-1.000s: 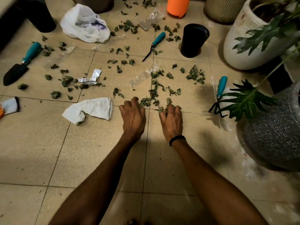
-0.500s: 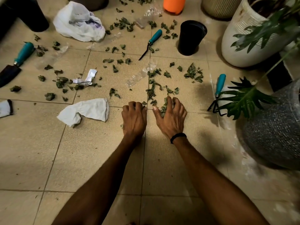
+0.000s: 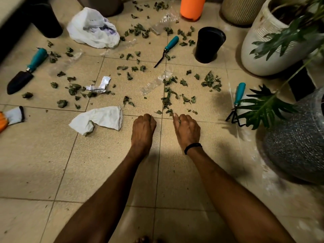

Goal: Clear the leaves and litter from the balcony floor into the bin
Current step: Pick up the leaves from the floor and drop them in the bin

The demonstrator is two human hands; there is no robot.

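With left hand [image 3: 143, 128] and right hand [image 3: 187, 131] each fisted round crumpled dry green leaves [image 3: 166, 100], reach straight ahead: loose trail lengthwise away from body, nearer right hand.

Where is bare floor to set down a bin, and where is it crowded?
Bare: the tiles nearer than the crumpled paper, left of the left hand; a strip between the right hand and the speckled pot. Crowded: beyond both hands, leaves and tools.

No legible text: the dark print on the crumpled white wrapper [image 3: 100, 85] and the purple marking on the white plastic bag [image 3: 91, 28] are too small and blurred to read.
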